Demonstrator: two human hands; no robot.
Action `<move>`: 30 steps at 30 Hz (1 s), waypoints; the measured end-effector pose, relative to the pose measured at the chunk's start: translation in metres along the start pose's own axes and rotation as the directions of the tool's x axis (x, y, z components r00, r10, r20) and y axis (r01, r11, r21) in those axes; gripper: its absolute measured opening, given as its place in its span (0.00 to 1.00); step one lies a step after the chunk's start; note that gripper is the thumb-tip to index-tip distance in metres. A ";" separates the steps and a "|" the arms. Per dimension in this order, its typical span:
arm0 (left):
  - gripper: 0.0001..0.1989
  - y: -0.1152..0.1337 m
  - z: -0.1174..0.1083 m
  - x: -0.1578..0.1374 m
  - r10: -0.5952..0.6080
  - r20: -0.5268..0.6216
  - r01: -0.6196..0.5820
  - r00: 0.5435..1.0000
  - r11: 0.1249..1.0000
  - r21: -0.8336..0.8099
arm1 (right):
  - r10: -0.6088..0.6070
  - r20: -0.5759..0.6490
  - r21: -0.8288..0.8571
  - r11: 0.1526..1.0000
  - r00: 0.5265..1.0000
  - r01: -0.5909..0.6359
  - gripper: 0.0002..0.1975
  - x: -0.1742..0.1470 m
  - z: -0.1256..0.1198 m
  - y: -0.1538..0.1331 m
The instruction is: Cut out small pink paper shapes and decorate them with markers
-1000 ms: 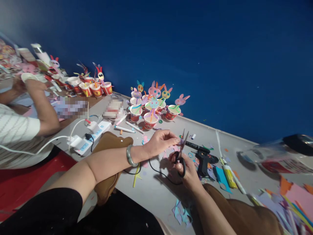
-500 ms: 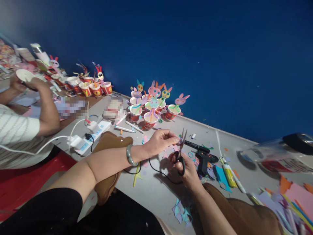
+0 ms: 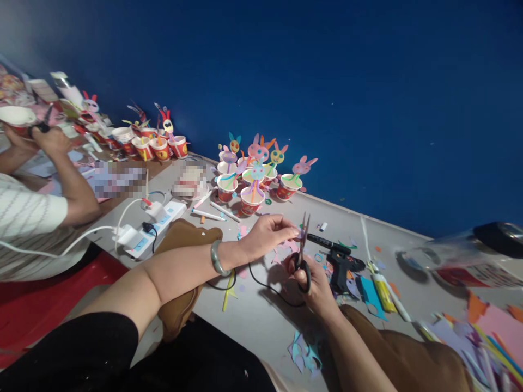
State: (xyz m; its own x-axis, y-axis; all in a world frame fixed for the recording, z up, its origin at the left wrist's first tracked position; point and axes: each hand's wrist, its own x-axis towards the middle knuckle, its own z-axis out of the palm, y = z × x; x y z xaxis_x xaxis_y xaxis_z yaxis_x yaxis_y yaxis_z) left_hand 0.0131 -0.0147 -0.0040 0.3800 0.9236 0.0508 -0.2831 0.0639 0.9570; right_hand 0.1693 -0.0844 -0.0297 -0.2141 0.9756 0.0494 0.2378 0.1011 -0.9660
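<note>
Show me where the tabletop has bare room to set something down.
Mostly bare table lies between the yellow strip, black cable and light-blue scraps. Crowded: around the glue gun beside the right hand and among the rabbit-topped cups by the blue wall.

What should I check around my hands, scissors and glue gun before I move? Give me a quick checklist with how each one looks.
1. Scissors held in the right hand: ok, blades pointing away from you and slightly apart.
2. Small paper piece pinched by the left hand: ok, though its full shape is hidden.
3. Left fingers safely away from the blades: cannot tell; they look very close.
4. Glue gun out of both hands: ok, lying on the table.
5. Glue gun cold: cannot tell.
6. Nearest cup standing upright, apart from both hands: ok.
</note>
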 end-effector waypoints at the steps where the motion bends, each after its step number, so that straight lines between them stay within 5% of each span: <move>1: 0.08 0.000 0.000 0.000 -0.001 -0.002 0.001 1.000 1.000 0.000 | 0.002 -0.002 -0.004 1.000 1.000 -0.002 0.32 0.000 0.000 0.000; 30: 0.10 0.002 -0.002 0.000 -0.013 0.011 0.014 1.000 0.999 -0.035 | -0.072 0.011 -0.166 0.983 0.997 0.073 0.27 0.000 -0.017 0.001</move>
State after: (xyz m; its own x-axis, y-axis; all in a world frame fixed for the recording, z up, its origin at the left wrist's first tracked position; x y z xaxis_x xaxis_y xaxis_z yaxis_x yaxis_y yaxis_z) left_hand 0.0107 -0.0133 -0.0022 0.3934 0.9185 0.0411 -0.3086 0.0898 0.9470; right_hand 0.1859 -0.0807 -0.0267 -0.2412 0.9635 0.1160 0.3757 0.2029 -0.9043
